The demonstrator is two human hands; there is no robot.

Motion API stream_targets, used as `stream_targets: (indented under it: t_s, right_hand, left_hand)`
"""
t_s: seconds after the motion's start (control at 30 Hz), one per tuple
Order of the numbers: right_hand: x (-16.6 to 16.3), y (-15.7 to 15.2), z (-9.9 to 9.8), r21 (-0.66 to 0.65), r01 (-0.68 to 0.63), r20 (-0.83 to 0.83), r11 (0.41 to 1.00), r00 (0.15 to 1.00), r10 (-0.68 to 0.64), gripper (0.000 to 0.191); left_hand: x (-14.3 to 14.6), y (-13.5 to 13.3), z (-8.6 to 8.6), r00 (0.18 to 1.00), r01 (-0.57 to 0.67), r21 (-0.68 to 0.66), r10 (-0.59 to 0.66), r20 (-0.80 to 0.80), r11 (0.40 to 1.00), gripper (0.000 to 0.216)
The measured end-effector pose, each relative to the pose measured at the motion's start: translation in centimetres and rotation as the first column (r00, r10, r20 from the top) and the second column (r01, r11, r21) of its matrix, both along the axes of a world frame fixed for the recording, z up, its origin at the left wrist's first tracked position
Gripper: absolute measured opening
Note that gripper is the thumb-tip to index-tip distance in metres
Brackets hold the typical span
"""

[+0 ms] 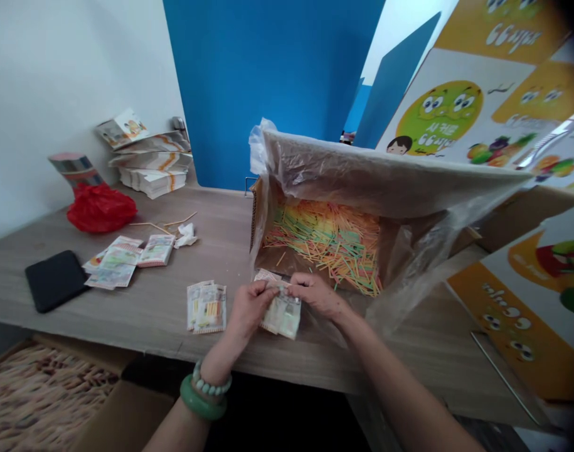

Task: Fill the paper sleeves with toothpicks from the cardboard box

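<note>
Some clear packets (287,316) overlap at the near side of the open carton (257,213), tops pinched by the grip of the left hand (249,307) and the right hand (318,295) alike — what those packets contain, I can't tell from where I stand. Beside the left hand on the bench (230,238), a small group of packets (204,290) shows coloured sticks (214,311) inside and looks finished to my eye, and another batch (120,260) lies farther left, by the flat black device (56,280). Plenty of loose sticks (334,238) lie in the carton — so I'd judge only a little is done and much is left.
</note>
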State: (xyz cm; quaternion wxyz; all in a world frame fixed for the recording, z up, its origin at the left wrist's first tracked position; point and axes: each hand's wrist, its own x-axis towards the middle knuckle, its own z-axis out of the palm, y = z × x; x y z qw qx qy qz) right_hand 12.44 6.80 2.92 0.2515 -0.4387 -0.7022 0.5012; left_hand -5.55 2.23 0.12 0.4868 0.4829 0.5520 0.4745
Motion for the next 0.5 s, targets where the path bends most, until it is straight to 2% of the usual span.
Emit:
stream_targets:
  t_s: [0.07, 0.1, 0.17, 0.23, 0.3, 0.4, 0.43, 0.5]
  right_hand:
    - [-0.3, -0.1, -0.7, -0.072, 0.028, -0.046, 0.997, 0.998, -0.032, 0.026]
    - [-0.4, -0.3, -1.0, -0.056, 0.046, -0.012, 0.997, 0.999, -0.047, 0.026]
    - [-0.7, -0.4, -1.0, 0.081, 0.047, 0.148, 0.996, 0.987, -0.058, 0.022]
    - [-0.9, 0.0, -0.5, 0.282, -0.001, 0.346, 0.960, 0.933, -0.101, 0.019]
    - [-1.1, 1.3, 0.3, 0.438, -0.035, 0.482, 0.899, 0.853, -0.201, 0.023]
    - [-1.6, 5.4, 1.2, 0.547, -0.032, 0.623, 0.837, 0.683, -0.381, 0.030]
    - [-1.8, 7.1, 1.3, 0.557, -0.026, 0.669, 0.830, 0.607, -0.430, 0.031]
    - [-2.3, 10.2, 1.3, 0.503, -0.035, 0.761, 0.863, 0.490, -0.424, 0.039]
  left_hand:
    - [-0.9, -0.4, -0.1, 0.992, -0.118, 0.007, 0.119, -0.044, 0.993, 0.032]
    - [-1.4, -0.6, 0.0, 0.981, -0.185, 0.023, 0.186, -0.060, 0.982, 0.030]
    - [-2.1, -0.9, 0.3, 0.958, -0.285, 0.047, 0.286, -0.029, 0.957, 0.026]
    - [-2.5, -1.0, 0.7, 0.944, -0.314, 0.007, 0.311, 0.109, 0.949, 0.021]
    - [-2.4, -1.1, 1.2, 0.910, -0.277, -0.102, 0.295, 0.290, 0.955, 0.020]
    - [-1.9, -1.2, 1.6, 0.843, -0.173, -0.255, 0.277, 0.461, 0.951, 0.021]
    - [-1.7, -1.2, 1.7, 0.830, -0.145, -0.283, 0.272, 0.487, 0.948, 0.021]
    - [-1.4, -1.3, 1.8, 0.810, -0.088, -0.303, 0.245, 0.532, 0.949, 0.023]
